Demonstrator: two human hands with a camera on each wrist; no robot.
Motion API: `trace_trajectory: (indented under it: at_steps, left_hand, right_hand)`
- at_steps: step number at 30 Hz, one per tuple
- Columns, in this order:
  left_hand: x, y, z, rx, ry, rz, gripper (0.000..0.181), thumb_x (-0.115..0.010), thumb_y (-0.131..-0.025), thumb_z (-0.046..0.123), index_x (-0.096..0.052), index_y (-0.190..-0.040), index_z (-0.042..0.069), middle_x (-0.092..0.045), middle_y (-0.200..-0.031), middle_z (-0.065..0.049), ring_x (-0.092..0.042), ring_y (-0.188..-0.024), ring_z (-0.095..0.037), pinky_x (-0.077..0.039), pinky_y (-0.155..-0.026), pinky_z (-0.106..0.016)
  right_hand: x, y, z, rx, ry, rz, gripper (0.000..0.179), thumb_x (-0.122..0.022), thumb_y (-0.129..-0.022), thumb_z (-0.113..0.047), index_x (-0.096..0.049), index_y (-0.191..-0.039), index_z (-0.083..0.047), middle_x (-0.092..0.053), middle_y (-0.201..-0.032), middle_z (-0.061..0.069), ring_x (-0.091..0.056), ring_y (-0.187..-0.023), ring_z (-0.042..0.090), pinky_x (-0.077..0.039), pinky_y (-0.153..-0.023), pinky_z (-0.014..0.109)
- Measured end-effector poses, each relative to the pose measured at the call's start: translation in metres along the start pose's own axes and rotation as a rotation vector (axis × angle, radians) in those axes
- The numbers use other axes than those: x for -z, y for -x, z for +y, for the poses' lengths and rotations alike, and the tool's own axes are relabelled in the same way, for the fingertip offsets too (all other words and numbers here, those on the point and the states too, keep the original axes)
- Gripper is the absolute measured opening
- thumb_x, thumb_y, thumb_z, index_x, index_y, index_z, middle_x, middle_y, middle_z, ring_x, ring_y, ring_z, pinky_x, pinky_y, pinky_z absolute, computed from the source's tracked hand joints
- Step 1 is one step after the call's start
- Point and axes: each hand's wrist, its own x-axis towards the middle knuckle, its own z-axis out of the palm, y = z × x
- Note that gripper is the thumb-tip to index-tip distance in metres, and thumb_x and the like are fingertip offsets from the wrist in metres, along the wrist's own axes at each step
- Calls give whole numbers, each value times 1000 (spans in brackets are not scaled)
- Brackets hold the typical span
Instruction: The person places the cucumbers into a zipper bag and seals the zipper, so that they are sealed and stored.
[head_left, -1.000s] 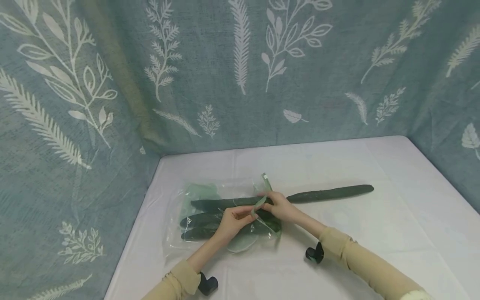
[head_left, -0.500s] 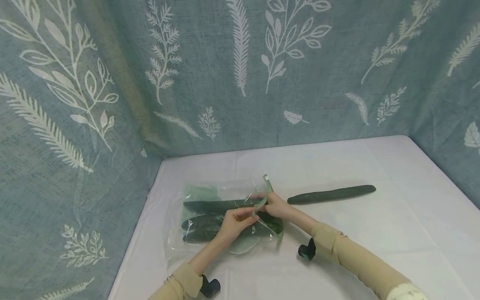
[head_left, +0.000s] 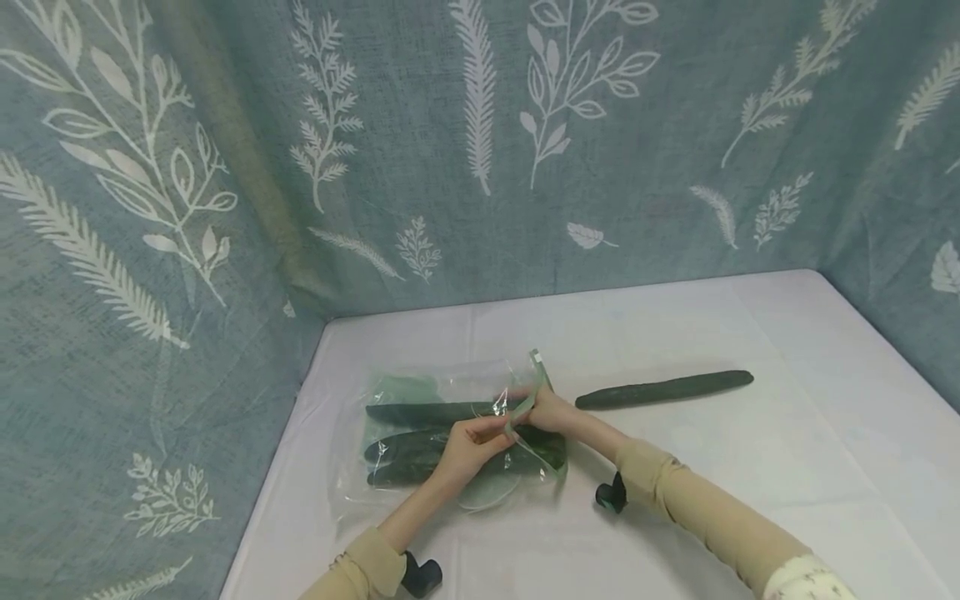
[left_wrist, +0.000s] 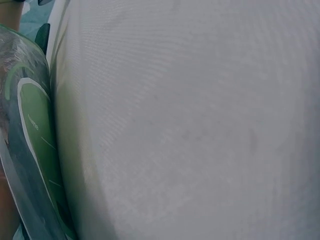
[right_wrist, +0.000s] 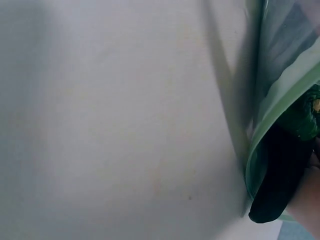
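Note:
A clear zip bag [head_left: 472,375] with a green strip at its mouth lies on the table. Inside it, two dark green cucumbers [head_left: 405,467] lie side by side, and a third cucumber [head_left: 431,412] sits above them. My left hand [head_left: 465,450] pinches the green edge of the bag. At the mouth, my right hand [head_left: 553,411] reaches in and grips the near end of the third cucumber; its fingertips are partly hidden by the strip. In the right wrist view the green rim [right_wrist: 270,117] curves open around a cucumber's stem end [right_wrist: 302,120]. A green printed patch [left_wrist: 42,130] shows in the left wrist view.
Another cucumber [head_left: 663,390] lies on the white-covered table [head_left: 795,467], just right of the right hand. A blue-green curtain [head_left: 525,233] with white leaf prints hangs behind and along the sides. Dark wrist cameras [head_left: 423,577] sit below both wrists.
The third cucumber has slid left, deeper into the bag, with my right hand moving slightly left along with it. My left hand keeps its pinch on the edge. In the last half second little has moved.

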Motion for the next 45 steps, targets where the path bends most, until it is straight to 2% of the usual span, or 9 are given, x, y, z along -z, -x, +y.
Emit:
trace_trajectory:
  at_steps: [8,13,16,22,27,34,41,45]
  left_hand:
    - [-1,0,-1,3,-5,2,37,-63,-87,1,-55,-120,-13,-56,-123,-34,-64,-92,6,-55,-83,-17]
    - [-1,-1,-2,19,-18,10,37,-65,-87,3,-57,-120,-11,-57,-124,-30,-66,-101,-6,-55,-85,-20]
    - [0,-1,-3,18,-19,11,37,-65,-87,2,-57,-120,-11,-57,-124,-30,-66,-104,-11,-55,-86,-21]
    - [1,-1,-2,20,-9,1,36,-64,-88,2,-56,-121,-11,-57,-123,-32,-64,-94,3,-55,-85,-20]
    - [2,-2,0,9,-10,-12,36,-64,-88,4,-56,-120,-11,-57,-121,-33,-64,-94,4,-55,-86,-21]
    - [3,-1,0,17,-10,-14,36,-63,-88,2,-56,-120,-11,-57,-123,-30,-65,-97,1,-55,-88,-23]
    - [4,0,-1,5,11,-18,38,-63,-87,1,-55,-121,-13,-57,-122,-32,-66,-100,-4,-56,-86,-23]
    - [4,0,-2,-14,29,-36,39,-63,-87,1,-53,-121,-15,-55,-121,-35,-66,-98,-1,-56,-85,-21]
  right_hand:
    - [-1,4,2,41,92,23,34,-66,-85,-16,-65,-118,-7,-52,-137,17,-39,-134,39,-22,-112,65]
    - [0,7,5,72,125,27,36,-64,-87,-12,-61,-122,-3,-54,-135,19,-41,-132,39,-28,-111,62]
    - [2,10,5,103,170,26,37,-62,-89,-14,-59,-123,-1,-58,-130,20,-47,-128,40,-35,-108,59]
    - [6,18,5,117,223,49,35,-62,-90,-19,-62,-122,-5,-62,-126,16,-51,-125,37,-39,-105,57]
    - [11,25,4,137,200,32,29,-61,-91,-23,-66,-117,-9,-61,-129,12,-51,-126,36,-39,-106,57]
    - [20,36,4,120,153,14,22,-62,-91,-24,-70,-109,-14,-61,-130,9,-48,-129,35,-36,-108,56]
    - [33,48,6,103,151,16,34,-63,-91,-24,-64,-122,-9,-61,-129,12,-50,-128,36,-40,-106,56]
    - [44,55,8,80,117,28,39,-63,-91,-25,-60,-127,-10,-59,-133,12,-48,-129,36,-42,-105,55]
